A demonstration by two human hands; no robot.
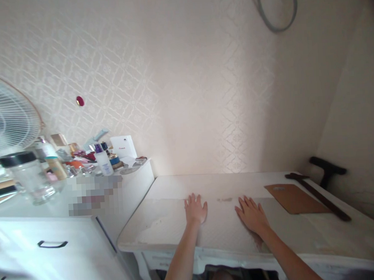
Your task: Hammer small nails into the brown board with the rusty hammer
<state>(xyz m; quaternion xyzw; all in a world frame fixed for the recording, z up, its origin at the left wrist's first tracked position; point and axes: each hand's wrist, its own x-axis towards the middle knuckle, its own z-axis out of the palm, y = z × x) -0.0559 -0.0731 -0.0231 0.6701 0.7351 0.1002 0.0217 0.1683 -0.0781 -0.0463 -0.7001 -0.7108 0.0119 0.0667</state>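
Observation:
My left hand (pixel 195 208) lies flat on the white tabletop (pixel 166 220), fingers stretched out and apart, holding nothing. My right hand (pixel 251 214) rests flat on the same top a hand's width to the right, fingers spread, also with nothing in it. A brown flat board (pixel 295 198) lies on the table just right of my right hand, not touching it. Beyond the board a long dark stick-like tool (pixel 321 196) runs diagonally along the table.
A white drawer cabinet (pixel 54 247) stands at the left, crowded with bottles, a white box (pixel 123 146) and a glass jar (pixel 32 177). A white fan (pixel 7 116) is at far left. Patterned wall behind; a dark T-shaped handle (pixel 328 170) at the right corner.

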